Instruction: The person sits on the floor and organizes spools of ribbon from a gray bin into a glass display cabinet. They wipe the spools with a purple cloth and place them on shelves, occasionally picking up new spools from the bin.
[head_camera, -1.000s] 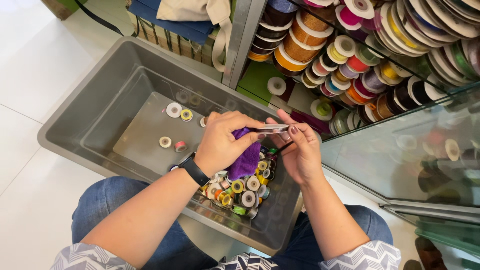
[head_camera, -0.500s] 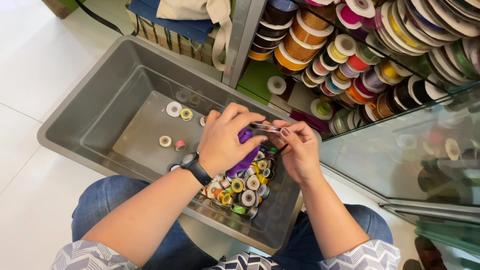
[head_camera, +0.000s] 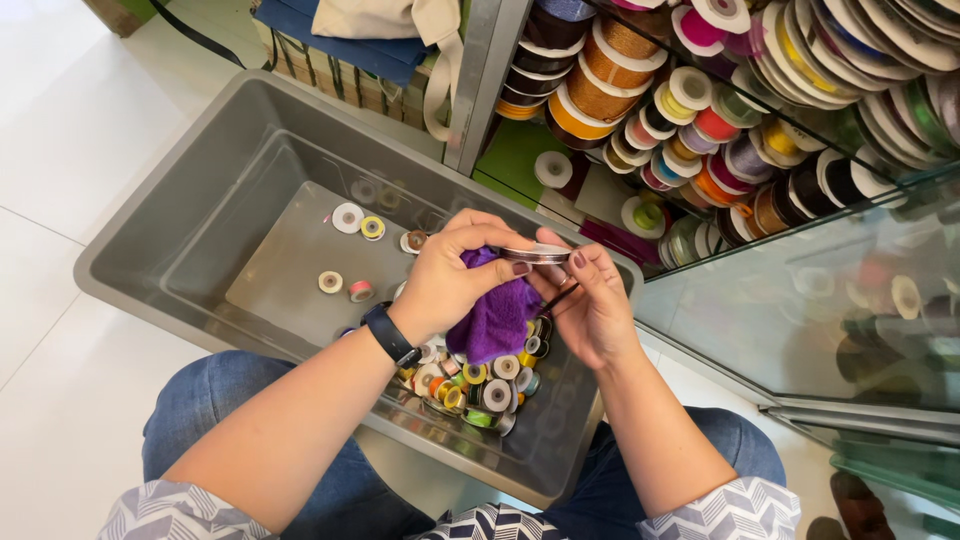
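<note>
A flat, round spool (head_camera: 535, 254) with a thin shiny rim was held above the grey plastic bin (head_camera: 200, 190), pinched between both hands. The left hand (head_camera: 450, 280) fingers also clutched a soft, crumpled purple cloth (head_camera: 495, 320); the right hand (head_camera: 590, 305) fingers gripped the spool's edge. Small colourful spools (head_camera: 480, 380) lay heaped below.

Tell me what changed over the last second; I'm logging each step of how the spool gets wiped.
Little changed. The left hand shifted slightly, working the purple cloth against the flat spool, which the right hand keeps pinched at its edge. Both hands stay above the grey tub. The loose spools in it and the spools on the shelf stayed put.
</note>
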